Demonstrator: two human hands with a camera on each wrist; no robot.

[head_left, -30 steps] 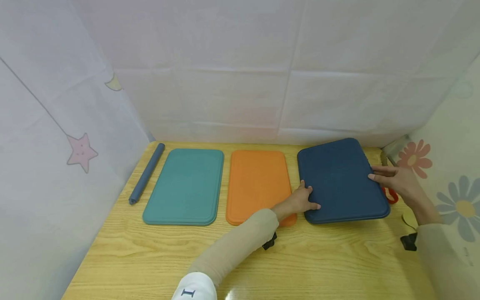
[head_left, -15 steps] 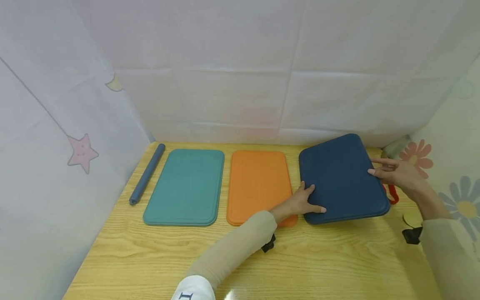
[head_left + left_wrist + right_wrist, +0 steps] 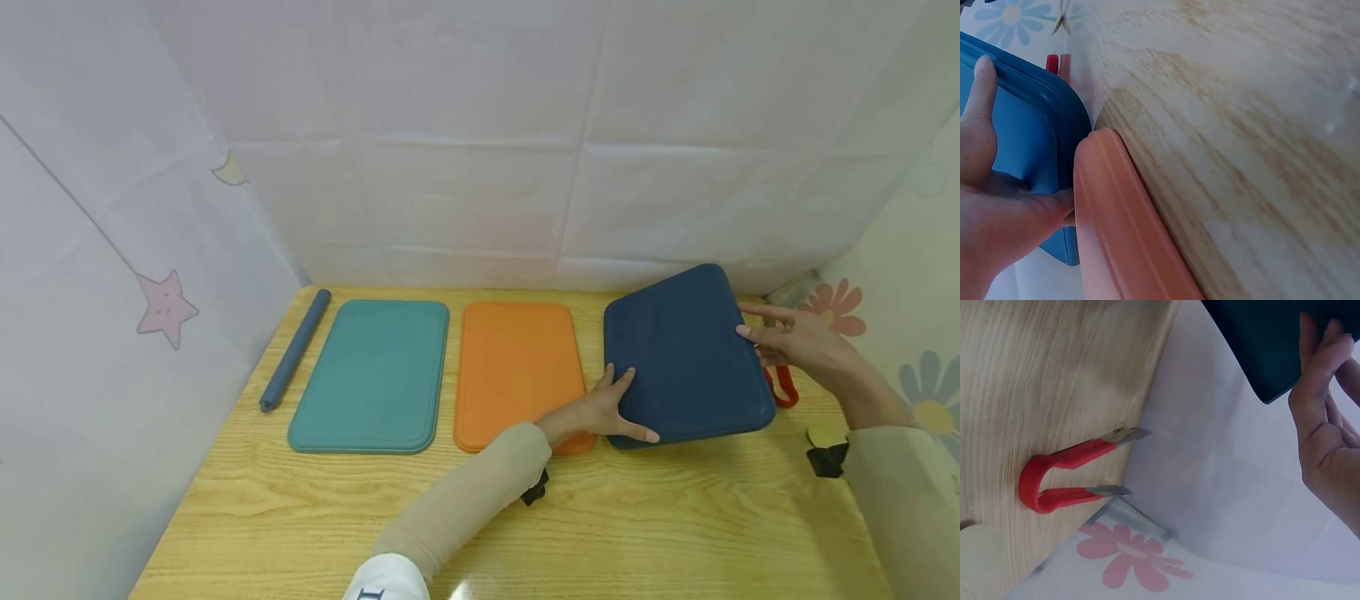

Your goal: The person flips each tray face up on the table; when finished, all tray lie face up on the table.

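Observation:
A navy blue rectangular board (image 3: 686,358) with rounded corners is tilted in the head view, its right side raised off the table. My right hand (image 3: 810,346) pinches its right edge, thumb on the face and fingers behind, as the right wrist view shows near the board's corner (image 3: 1272,381). Across the board's lower left corner lies my left hand (image 3: 596,412), its fingers spread and fairly straight. In the left wrist view that thumb (image 3: 982,90) rests along the face, and the other fingertips are at the edge beside the orange board (image 3: 1125,219).
The orange board (image 3: 517,367) and a teal board (image 3: 375,375) lie flat to the left. A slim blue roll (image 3: 296,350) lies at the left edge. Red-handled tongs (image 3: 1072,456) lie right of the navy board, near a pale round piece (image 3: 982,550). White fabric surrounds the wooden table (image 3: 337,517).
My right hand has raised the navy board's right side, so it tilts more and has shifted slightly right. My left thumb has slid right along the board's front edge.

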